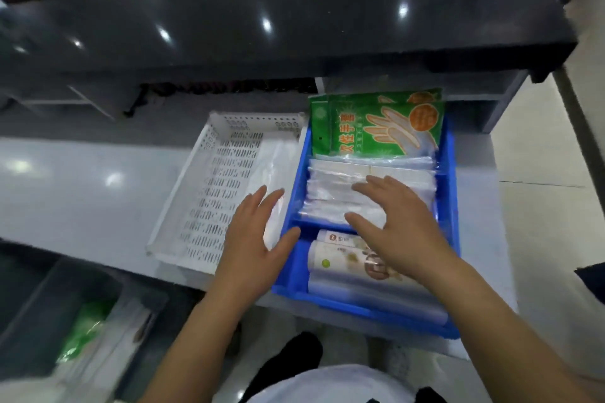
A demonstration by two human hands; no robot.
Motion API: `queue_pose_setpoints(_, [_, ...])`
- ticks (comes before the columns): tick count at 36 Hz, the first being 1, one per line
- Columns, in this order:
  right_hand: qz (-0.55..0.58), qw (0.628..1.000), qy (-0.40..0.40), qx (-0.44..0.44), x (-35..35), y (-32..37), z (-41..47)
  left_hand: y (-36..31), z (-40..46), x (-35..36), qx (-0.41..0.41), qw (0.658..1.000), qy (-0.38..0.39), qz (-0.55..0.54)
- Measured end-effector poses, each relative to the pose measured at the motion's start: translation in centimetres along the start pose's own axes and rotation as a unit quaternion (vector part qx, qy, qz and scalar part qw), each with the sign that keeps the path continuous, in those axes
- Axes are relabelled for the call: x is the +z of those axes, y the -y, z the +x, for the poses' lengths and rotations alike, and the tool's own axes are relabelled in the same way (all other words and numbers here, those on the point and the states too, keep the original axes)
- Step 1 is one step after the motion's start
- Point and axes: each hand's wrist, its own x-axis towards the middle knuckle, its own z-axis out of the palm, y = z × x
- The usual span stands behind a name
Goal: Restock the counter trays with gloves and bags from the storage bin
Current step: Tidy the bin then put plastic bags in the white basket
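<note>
Both my hands are spread and hold nothing: left hand (pixel 253 239) over the white tray (pixel 183 206), right hand (pixel 397 222) on the clear bags (pixel 334 193) in the blue tray (pixel 450 173), beside green glove packs (pixel 376 127).

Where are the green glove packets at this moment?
The green glove packets stand in the far compartment of the blue tray, right of the white tray, behind the clear bag stack.

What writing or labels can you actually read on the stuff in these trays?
Green glove packet, far end of the blue tray: large yellow Chinese characters, partly hidden; "次性手套" is my best reading. Orange round badge: too blurred.
Printed rolls, near end: a round logo and small print, too blurred to read.
Clear bag stack, white perforated tray: no writing visible.
</note>
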Motion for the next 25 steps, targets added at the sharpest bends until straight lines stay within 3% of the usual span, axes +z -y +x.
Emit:
queue_pose_setpoints(6, [-0.002,0.994,0.077,-0.079,4.8,4.0,-1.4,4.1,-6.5,-2.0,-0.111,0.993,-0.024,0.018])
queue_pose_setpoints(11, [-0.007,0.989,0.128,-0.074,8.0,6.9,-2.3,7.8,-10.4,-3.6,-0.101,0.995,-0.014,0.02])
queue_pose_setpoints(16, [-0.015,0.989,0.116,-0.085,12.0,11.7,-3.9,13.7,-14.0,-5.3,-0.135,0.991,0.01,-0.005])
queue_pose_setpoints(25, [-0.086,0.963,0.194,-0.164,24.9,21.8,-7.7,27.1,-20.7,-10.3,-0.206,0.978,0.036,0.002])
